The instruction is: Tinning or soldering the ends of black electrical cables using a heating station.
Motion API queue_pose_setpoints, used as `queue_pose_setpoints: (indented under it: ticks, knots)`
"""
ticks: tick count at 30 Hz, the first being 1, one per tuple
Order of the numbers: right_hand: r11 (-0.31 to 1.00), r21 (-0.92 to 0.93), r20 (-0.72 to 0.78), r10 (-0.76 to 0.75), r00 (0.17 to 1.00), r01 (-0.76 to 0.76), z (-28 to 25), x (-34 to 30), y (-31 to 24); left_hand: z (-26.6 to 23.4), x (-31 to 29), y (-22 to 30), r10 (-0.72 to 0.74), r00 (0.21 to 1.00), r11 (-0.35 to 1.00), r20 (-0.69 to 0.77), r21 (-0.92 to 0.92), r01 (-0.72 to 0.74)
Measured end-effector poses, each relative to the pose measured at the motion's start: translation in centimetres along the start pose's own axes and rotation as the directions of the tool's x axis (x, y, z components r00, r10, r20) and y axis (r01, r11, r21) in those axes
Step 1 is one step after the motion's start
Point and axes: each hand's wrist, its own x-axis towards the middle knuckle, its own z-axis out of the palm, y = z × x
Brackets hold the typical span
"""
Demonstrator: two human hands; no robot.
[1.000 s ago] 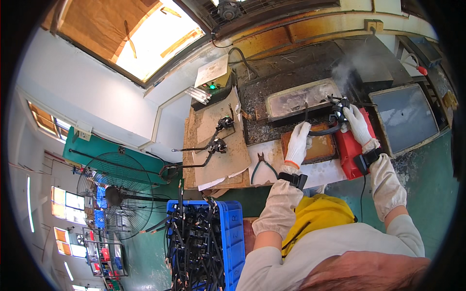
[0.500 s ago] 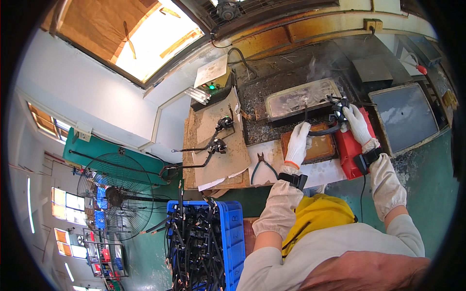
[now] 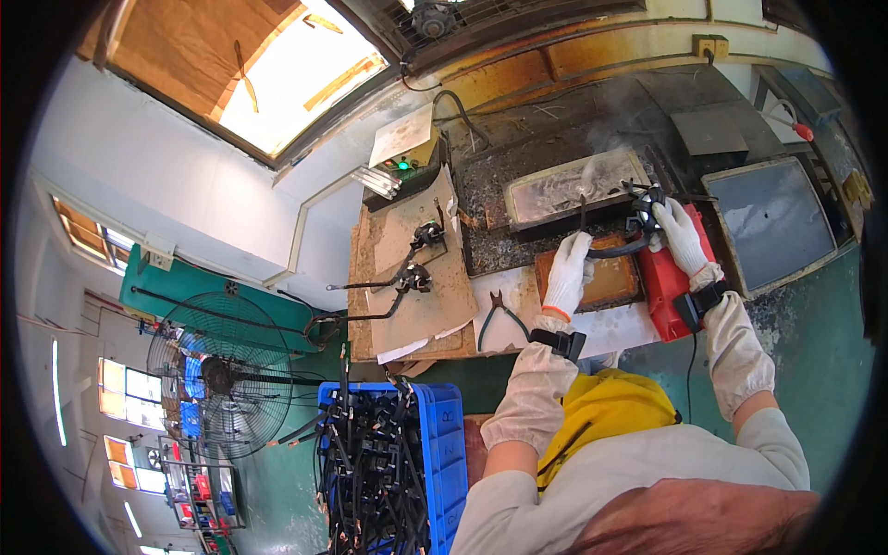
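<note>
Both my hands wear white gloves. My left hand [image 3: 567, 273] pinches the black cable [image 3: 618, 250] of a wired part, near an end that stands upright at the front edge of a rectangular pot of silvery molten metal [image 3: 546, 199]. Further right, my right hand [image 3: 680, 239] is closed around the black plastic body [image 3: 645, 211] of the same part. Smoke rises from the pot. Beneath the cable lies a shallow brown tray [image 3: 610, 282], partly covered by my left hand. A red box [image 3: 668, 301] stands under my right wrist.
Pliers [image 3: 499, 310] lie left of my left hand. Two similar black cabled parts [image 3: 416, 277] rest on cardboard. A blue crate [image 3: 444, 462] full of black cable assemblies stands lower left, near a large fan [image 3: 220, 375]. A grey-surfaced framed tray [image 3: 772, 227] sits at right.
The smoke above the pot has shifted shape. Both hands and the cabled part stay almost exactly in place.
</note>
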Motion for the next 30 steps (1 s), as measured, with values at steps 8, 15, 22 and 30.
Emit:
queue_pose_setpoints:
  ticks: [8, 15, 22, 30]
  knots:
    - [0.997, 0.071, 0.028, 0.008, 1.000, -0.010, -0.04, -0.12, -0.12, -0.10, 0.15, -0.11, -0.013, 1.000, 1.000, 0.024, -0.012, 0.013]
    - [0.986, 0.170, 0.053, -0.013, 0.999, 0.004, -0.53, 0.11, 0.56, 0.46, -0.31, 0.24, 0.001, 1.000, 1.000, 0.025, 0.012, -0.001]
    - [0.975, 0.220, 0.055, -0.011, 0.998, -0.001, -0.48, 0.03, 0.30, 0.44, -0.26, -0.01, 0.015, 0.999, 1.000, 0.043, -0.004, -0.014]
    - [0.969, 0.249, 0.048, -0.011, 0.999, -0.001, -0.47, 0.01, 0.22, 0.63, -0.72, 0.14, 0.030, 0.999, 0.999, 0.038, 0.029, -0.031]
